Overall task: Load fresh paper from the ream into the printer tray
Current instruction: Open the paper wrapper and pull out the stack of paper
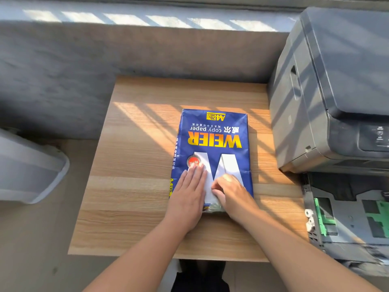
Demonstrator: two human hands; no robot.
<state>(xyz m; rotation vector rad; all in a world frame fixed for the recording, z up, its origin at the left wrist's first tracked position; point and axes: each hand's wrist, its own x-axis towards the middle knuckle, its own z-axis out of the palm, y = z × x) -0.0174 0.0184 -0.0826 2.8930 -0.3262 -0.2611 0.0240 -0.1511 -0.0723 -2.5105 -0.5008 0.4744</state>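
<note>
Here, the blue wrapped paper ream [212,152] is lying flat at the middle of the light wooden tabletop [130,186]. The left hand [187,199] is pressed flat, fingers extended, gripping nothing; the right hand [229,192] is curled at the near flap, grasp uncertain. The wrapper should be peeled while the ream is pinned. Bare tabletop is left around it; the pulled-out grey printer tray [345,216] lies just right.
</note>
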